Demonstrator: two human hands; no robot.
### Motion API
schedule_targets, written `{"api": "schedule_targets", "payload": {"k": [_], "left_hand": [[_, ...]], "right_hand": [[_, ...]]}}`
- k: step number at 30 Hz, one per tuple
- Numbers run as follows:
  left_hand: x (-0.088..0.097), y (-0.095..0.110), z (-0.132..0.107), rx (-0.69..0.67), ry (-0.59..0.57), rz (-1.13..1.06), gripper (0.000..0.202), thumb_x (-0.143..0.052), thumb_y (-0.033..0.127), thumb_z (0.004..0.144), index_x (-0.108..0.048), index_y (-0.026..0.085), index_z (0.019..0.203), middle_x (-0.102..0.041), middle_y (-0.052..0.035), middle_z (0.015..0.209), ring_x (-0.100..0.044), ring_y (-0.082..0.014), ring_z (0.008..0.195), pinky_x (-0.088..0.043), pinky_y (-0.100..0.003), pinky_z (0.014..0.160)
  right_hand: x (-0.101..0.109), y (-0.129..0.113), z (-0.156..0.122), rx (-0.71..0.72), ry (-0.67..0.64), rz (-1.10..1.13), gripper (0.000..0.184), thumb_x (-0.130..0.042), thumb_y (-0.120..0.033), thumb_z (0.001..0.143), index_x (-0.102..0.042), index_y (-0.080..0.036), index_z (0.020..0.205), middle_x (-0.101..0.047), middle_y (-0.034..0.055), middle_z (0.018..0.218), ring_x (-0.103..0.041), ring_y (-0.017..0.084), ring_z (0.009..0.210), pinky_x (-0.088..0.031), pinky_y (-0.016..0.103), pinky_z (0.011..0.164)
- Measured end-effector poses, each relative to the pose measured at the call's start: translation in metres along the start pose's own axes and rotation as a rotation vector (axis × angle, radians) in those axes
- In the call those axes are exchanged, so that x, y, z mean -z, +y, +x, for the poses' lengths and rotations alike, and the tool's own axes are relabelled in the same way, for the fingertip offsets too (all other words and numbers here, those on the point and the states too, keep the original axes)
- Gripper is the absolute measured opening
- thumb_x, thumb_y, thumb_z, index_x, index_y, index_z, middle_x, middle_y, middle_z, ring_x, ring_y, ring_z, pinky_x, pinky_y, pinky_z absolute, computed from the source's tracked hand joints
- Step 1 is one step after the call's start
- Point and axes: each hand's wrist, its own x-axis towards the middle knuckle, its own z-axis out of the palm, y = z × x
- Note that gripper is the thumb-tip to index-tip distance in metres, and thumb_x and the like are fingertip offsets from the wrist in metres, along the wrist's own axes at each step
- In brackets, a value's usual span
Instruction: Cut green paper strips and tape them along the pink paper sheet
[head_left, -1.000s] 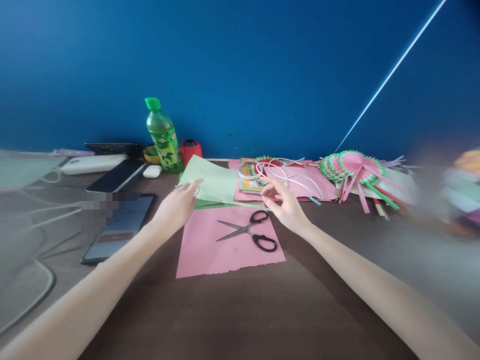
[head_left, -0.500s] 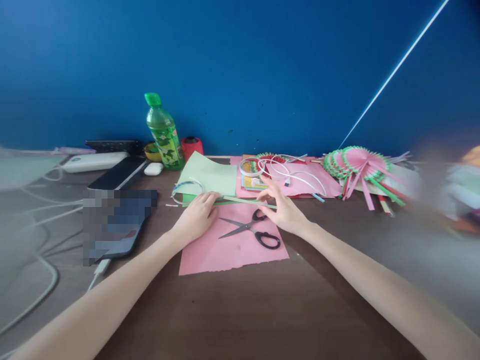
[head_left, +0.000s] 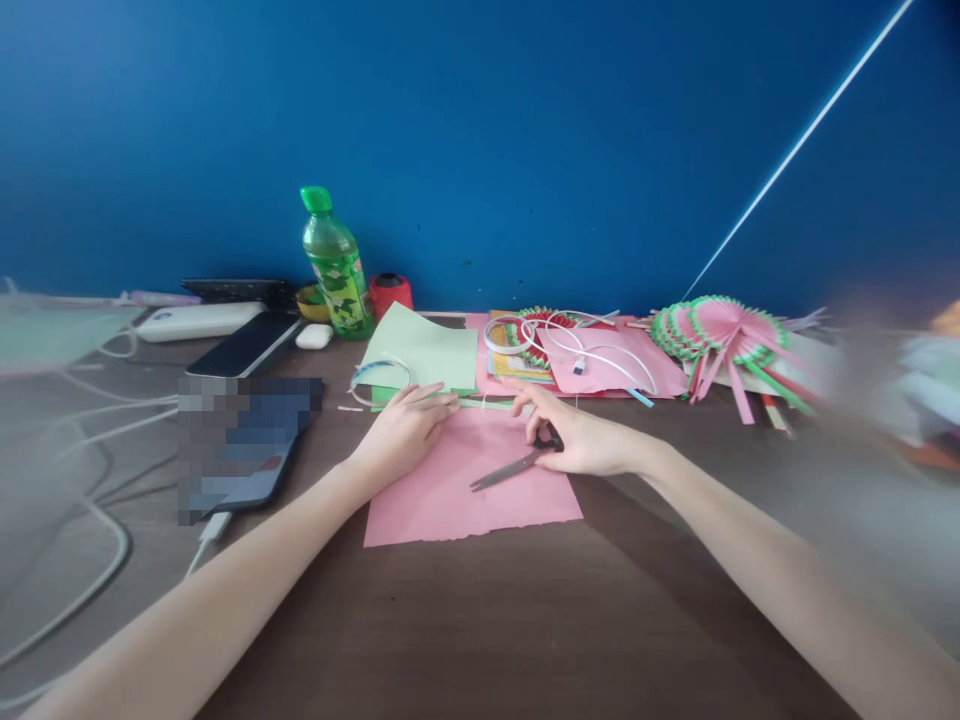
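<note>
My right hand is closed on black-handled scissors. Their blades are together and point left over a pink paper sheet. The fingers hide most of the handles. My left hand lies flat with fingers stretched out across the sheet's upper left part. Its fingertips touch the left part of a thin pale green paper strip that runs along the sheet's far edge. Behind this hand are a pale green paper sheet and a coiled clear band.
A green bottle stands near the blue wall beside a red object. Phones and white cables lie at left. Behind the hands, a white cable rests on pink papers. Folded paper rosettes sit at right.
My right hand has let go of the green strip and picked up the scissors from the pink sheet. Their blades have closed. My left hand stays almost in place, fingers now straighter.
</note>
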Motion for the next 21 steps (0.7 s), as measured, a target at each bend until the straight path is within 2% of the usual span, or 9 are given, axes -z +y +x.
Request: {"api": "schedule_targets", "payload": {"k": [3,6,8,10,14,17,21], "left_hand": [[0.0,0.001,-0.001,-0.005,0.022,-0.018,0.037,-0.034,0.018,0.086,-0.06,0.018,0.113,-0.06,-0.0039,0.121,-0.048,-0.0191,0.119,-0.037,-0.038,0.098],[0.0,0.001,-0.001,-0.003,0.034,-0.028,0.037,-0.035,0.017,0.085,-0.059,0.018,0.114,-0.059,-0.0047,0.123,-0.051,-0.0185,0.115,-0.04,-0.037,0.096],[0.0,0.002,-0.002,-0.007,0.052,-0.033,0.037,-0.036,0.016,0.085,-0.059,0.018,0.113,-0.059,-0.0049,0.122,-0.052,-0.0189,0.113,-0.04,-0.037,0.095],[0.001,0.002,-0.002,-0.016,0.06,-0.036,0.036,-0.036,0.016,0.085,-0.06,0.018,0.112,-0.06,-0.0052,0.121,-0.053,-0.0198,0.112,-0.041,-0.038,0.094],[0.001,0.003,-0.002,-0.028,0.052,-0.032,0.036,-0.036,0.013,0.084,-0.06,0.018,0.111,-0.061,-0.0051,0.118,-0.054,-0.0212,0.108,-0.041,-0.038,0.092],[0.002,0.003,-0.003,-0.045,0.052,-0.043,0.036,-0.036,0.01,0.084,-0.062,0.02,0.106,-0.064,-0.0037,0.113,-0.055,-0.0209,0.104,-0.042,-0.038,0.09],[0.003,0.004,-0.003,-0.096,0.053,-0.073,0.034,-0.036,0.009,0.083,-0.063,0.019,0.101,-0.066,-0.0037,0.105,-0.057,-0.0198,0.098,-0.044,-0.036,0.087]], "right_hand": [[0.014,0.01,-0.007,-0.035,-0.053,-0.033,0.092,-0.053,-0.005,0.069,-0.004,-0.038,0.14,-0.042,0.0065,0.118,-0.056,0.011,0.084,-0.05,0.028,0.073],[0.029,0.018,-0.015,-0.115,-0.069,-0.04,0.092,-0.052,-0.005,0.069,-0.005,-0.039,0.14,-0.043,0.007,0.118,-0.058,0.01,0.079,-0.051,0.023,0.064],[0.037,0.021,-0.018,-0.137,-0.023,-0.032,0.09,-0.052,-0.006,0.069,-0.007,-0.04,0.14,-0.045,0.0069,0.118,-0.059,0.008,0.07,-0.05,0.023,0.063],[0.041,0.02,-0.016,-0.113,0.08,0.021,0.086,-0.053,-0.01,0.071,-0.009,-0.037,0.14,-0.048,0.0065,0.113,-0.059,0.008,0.065,-0.051,0.028,0.066],[0.028,0.017,-0.002,-0.03,0.377,0.115,0.072,-0.051,-0.016,0.077,-0.017,-0.032,0.139,-0.057,0.0038,0.095,-0.061,0.016,0.08,-0.05,0.038,0.078],[0.008,0.02,0.007,-0.003,0.421,0.071,0.068,-0.051,-0.012,0.077,-0.024,-0.032,0.137,-0.06,0.001,0.09,-0.058,0.017,0.089,-0.044,0.042,0.09],[-0.01,0.02,0.012,0.009,0.479,0.135,0.051,-0.051,-0.015,0.079,-0.041,-0.028,0.127,-0.059,0.0002,0.085,-0.058,0.015,0.084,-0.046,0.038,0.086]]}}
